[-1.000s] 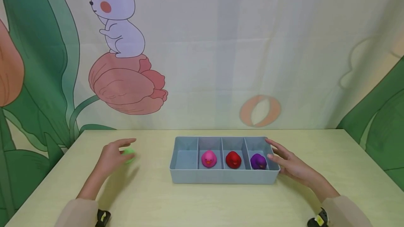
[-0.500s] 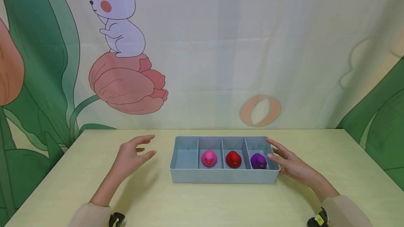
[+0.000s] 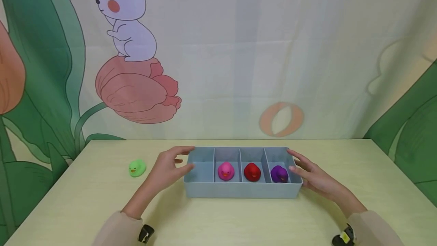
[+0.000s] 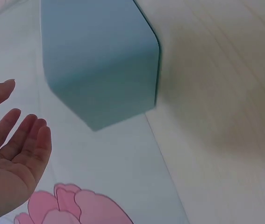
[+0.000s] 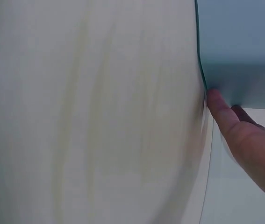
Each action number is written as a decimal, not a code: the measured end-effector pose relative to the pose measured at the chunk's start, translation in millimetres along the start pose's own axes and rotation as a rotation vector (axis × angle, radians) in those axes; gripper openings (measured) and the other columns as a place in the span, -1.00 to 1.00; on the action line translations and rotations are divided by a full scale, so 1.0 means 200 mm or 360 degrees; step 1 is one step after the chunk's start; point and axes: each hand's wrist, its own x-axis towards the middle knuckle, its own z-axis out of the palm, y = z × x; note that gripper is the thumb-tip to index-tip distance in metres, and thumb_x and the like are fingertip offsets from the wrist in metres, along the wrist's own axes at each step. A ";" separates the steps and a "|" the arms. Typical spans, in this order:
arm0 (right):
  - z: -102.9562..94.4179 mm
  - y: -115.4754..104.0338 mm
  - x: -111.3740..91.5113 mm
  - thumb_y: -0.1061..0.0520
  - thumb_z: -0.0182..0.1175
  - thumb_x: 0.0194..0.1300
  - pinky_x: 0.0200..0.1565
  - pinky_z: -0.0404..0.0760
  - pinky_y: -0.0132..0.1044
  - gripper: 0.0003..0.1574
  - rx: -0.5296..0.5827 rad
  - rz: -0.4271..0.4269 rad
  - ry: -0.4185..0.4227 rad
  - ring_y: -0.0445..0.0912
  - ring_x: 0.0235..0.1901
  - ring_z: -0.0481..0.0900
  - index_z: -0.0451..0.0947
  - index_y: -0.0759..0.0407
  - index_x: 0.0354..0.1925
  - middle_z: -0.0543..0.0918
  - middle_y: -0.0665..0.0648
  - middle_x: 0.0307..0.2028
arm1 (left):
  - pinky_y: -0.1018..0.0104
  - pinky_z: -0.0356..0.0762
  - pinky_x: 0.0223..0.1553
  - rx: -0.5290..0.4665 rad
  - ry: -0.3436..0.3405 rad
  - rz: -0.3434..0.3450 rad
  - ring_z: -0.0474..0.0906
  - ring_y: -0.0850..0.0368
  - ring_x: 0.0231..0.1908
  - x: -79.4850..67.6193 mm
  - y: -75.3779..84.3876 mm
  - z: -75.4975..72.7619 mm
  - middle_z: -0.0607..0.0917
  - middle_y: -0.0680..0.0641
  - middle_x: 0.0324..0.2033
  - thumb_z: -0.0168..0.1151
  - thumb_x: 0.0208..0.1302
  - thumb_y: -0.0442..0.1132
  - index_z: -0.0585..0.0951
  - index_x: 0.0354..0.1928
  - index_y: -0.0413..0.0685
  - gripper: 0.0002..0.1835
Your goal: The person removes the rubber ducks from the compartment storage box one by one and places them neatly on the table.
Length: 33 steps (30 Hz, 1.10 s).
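My left hand [image 3: 169, 167] is at the left end of a blue-grey divided box [image 3: 242, 191], thumb and fingertips overlapping its left rim in the head view. In the left wrist view its fingers [image 4: 38, 144] are loosely bent, apart from the box's end wall. My right hand [image 3: 319, 179] holds the right end, thumb over the rim. The right wrist view shows its fingers [image 5: 221, 109] against the end wall. Inside the box, a pink rubber duck [image 3: 226, 171], a red one and a purple rubber duck [image 3: 279, 174] each sit in a compartment; the leftmost compartment holds none.
A green rubber duck [image 3: 137, 168] stands on the pale wooden table [image 3: 239, 223], left of my left forearm. Behind the table's back edge hangs a curtain [image 3: 218, 60] printed with a rabbit, flowers and leaves.
My left hand has let go of the green duck, leaving it on the table, and has moved right to the box's left end. My right hand and the box have stayed put.
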 end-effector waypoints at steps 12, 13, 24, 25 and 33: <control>0.00 0.00 0.00 0.00 -0.05 0.38 0.12 0.21 0.24 -0.18 0.0000 0.0004 0.0007 0.41 0.29 -0.18 -0.25 -0.07 0.42 -0.38 0.38 0.37 | 0.13 0.56 -0.14 -0.0096 -0.0254 0.0021 0.50 -0.09 -0.06 0.07 0.08 0.19 0.59 -0.18 -0.06 0.32 0.04 -0.36 0.54 0.03 -0.23 -0.56; 0.00 0.00 0.00 0.00 -0.05 0.38 0.12 0.20 0.25 -0.18 -0.0001 0.0005 0.0008 0.40 0.30 -0.19 -0.25 -0.07 0.42 -0.38 0.38 0.37 | 0.11 0.55 -0.14 -0.0106 -0.0276 0.0011 0.49 -0.09 -0.05 0.07 0.08 0.21 0.59 -0.18 -0.05 0.32 0.04 -0.35 0.54 0.03 -0.22 -0.56; 0.00 0.00 0.00 0.00 -0.04 0.37 0.12 0.21 0.25 -0.18 0.0006 0.0005 0.0008 0.41 0.29 -0.18 -0.24 -0.06 0.42 -0.37 0.39 0.37 | 0.17 0.56 -0.19 -0.0062 -0.0429 0.0004 0.45 -0.10 -0.03 0.13 0.08 0.32 0.58 -0.17 -0.04 0.32 0.05 -0.34 0.52 0.06 -0.23 -0.54; 0.00 0.00 0.00 0.00 -0.05 0.37 0.12 0.20 0.26 -0.18 0.0007 0.0006 0.0008 0.41 0.29 -0.18 -0.24 -0.07 0.42 -0.37 0.39 0.37 | 0.19 0.56 -0.19 -0.0050 -0.0446 -0.0006 0.45 -0.09 -0.02 0.13 0.08 0.33 0.57 -0.18 -0.03 0.31 0.06 -0.34 0.52 0.06 -0.23 -0.54; 0.01 -0.01 0.00 0.00 -0.05 0.38 0.12 0.17 0.28 -0.18 -0.0003 -0.0002 0.0004 0.41 0.29 -0.19 -0.24 -0.06 0.42 -0.36 0.39 0.37 | 0.35 0.57 -0.24 0.0096 -0.0548 -0.0014 0.46 -0.02 -0.04 0.17 0.10 0.38 0.57 -0.14 -0.02 0.31 0.05 -0.36 0.52 0.08 -0.19 -0.53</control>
